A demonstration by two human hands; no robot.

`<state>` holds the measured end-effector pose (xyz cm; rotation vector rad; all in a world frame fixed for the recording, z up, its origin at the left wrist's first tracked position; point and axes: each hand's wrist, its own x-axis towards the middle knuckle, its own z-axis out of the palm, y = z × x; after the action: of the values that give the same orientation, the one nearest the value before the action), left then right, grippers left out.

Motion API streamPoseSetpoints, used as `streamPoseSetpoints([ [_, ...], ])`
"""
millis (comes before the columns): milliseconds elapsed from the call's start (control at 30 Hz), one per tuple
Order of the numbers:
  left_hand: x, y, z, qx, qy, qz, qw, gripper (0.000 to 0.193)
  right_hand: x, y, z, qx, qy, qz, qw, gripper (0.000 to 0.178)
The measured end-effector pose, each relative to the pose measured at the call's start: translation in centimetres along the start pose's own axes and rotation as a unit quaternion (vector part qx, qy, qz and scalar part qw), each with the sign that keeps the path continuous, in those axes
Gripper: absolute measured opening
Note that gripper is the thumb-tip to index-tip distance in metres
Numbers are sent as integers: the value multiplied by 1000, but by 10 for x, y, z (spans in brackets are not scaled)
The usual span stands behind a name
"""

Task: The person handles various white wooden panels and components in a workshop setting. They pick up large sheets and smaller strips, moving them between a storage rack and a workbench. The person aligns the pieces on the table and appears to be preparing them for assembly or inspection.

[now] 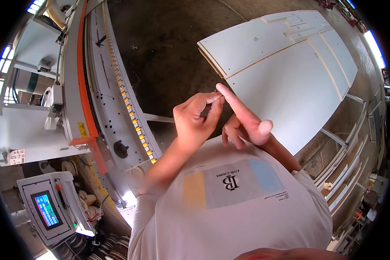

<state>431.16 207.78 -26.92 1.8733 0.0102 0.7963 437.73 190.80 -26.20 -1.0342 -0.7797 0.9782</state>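
Note:
In front of my chest my two hands meet. My left hand (197, 116) is closed in a pinch, its thumb and index finger pressed together at the tip of my right index finger. Whatever lies in that pinch, if anything, is too small to make out. My right hand (248, 125) has its index finger stretched out and its thumb spread away, while the other fingers curl loosely; it holds nothing that I can see. Nearest beyond the right hand lie pale grey flat panels (281, 86), with narrow strips (302, 27) on top at the far end.
On the left runs a long machine with an orange rail (86, 65) and a row of yellow rollers (130, 113). A control box with a lit screen (47, 210) stands at lower left. Metal racks with boards (344, 173) are at right.

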Motion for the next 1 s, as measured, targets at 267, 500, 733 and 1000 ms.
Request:
streamPoseSetpoints([
  [267, 1, 2, 4, -68, -22, -66, 995, 9, 2, 10, -4, -39, -27, -13, 999, 147],
  [500, -7, -5, 14, -260, -37, -133, 956, 6, 1, 25, -10, 125, -76, -64, 987, 136],
  [733, -5, -4, 24, -347, -39, -165, 922, 14, 4, 40, -17, 280, -135, -110, 944, 130],
  [1000, -6, -11, 33, -351, -49, -153, 923, 9, -2, 29, -22, 247, -65, -63, 965, 128],
])
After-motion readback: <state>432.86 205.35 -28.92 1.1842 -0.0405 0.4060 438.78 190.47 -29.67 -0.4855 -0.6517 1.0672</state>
